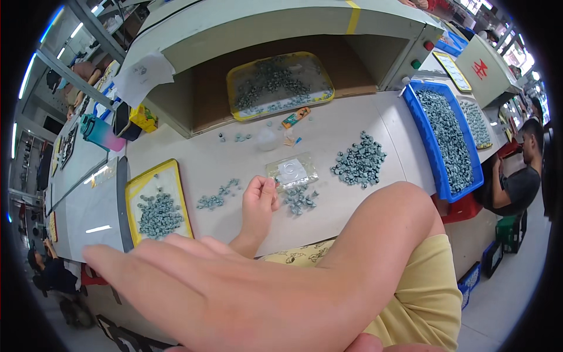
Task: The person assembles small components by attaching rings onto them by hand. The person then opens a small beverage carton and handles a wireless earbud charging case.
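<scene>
While pinching something too small to tell with the left hand at the clear bag, risked scattering grey parts; held right hand spread, empty, blocking view.

The single view comes from the camera on my head, looking steeply down and forward over the bench. The fisheye lens bends straight edges toward the dark rim. My right hand lies very close under the lens and fills the lower frame; my left hand sits farther off at mid-frame. The far machine housing closes the top of the field.
</scene>
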The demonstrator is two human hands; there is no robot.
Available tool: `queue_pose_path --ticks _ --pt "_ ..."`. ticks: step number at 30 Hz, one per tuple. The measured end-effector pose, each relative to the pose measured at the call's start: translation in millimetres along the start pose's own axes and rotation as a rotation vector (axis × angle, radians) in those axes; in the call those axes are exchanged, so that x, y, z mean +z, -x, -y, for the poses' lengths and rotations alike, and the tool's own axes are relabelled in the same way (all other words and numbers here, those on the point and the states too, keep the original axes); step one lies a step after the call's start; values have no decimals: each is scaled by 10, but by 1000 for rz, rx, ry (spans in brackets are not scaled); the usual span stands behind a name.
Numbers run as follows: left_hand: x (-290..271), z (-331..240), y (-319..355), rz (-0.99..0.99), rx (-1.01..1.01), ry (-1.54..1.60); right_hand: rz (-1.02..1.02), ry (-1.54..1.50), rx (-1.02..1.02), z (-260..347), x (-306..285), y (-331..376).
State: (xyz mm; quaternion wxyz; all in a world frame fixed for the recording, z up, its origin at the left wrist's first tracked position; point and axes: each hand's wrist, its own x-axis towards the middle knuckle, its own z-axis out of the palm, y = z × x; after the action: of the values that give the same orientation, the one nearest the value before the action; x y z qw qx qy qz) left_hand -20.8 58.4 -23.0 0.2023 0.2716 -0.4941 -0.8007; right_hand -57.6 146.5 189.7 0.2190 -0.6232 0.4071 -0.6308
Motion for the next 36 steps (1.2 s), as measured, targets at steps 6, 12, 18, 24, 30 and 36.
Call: queue_pose_path --ticks 6,12,18,24,30,36 --pt "-52 -79 102 -31 15 14 12 -263 -152 87 -120 72" --pt "-294 49 12 -22 -5 -72 72 -294 77 -88 -90 73" --pt "-302 189 45 -93 16 -7 154 239 115 -365 213 95" --pt "-305 338 -152 -11 10 -2 34 -184 -114 -673 17 387" --pt "-491 284 -140 -69 -45 -137 54 -84 201 -711 -255 512" --pt "-547 185 -126 4 21 -48 -240 360 476 -1705 -525 932"
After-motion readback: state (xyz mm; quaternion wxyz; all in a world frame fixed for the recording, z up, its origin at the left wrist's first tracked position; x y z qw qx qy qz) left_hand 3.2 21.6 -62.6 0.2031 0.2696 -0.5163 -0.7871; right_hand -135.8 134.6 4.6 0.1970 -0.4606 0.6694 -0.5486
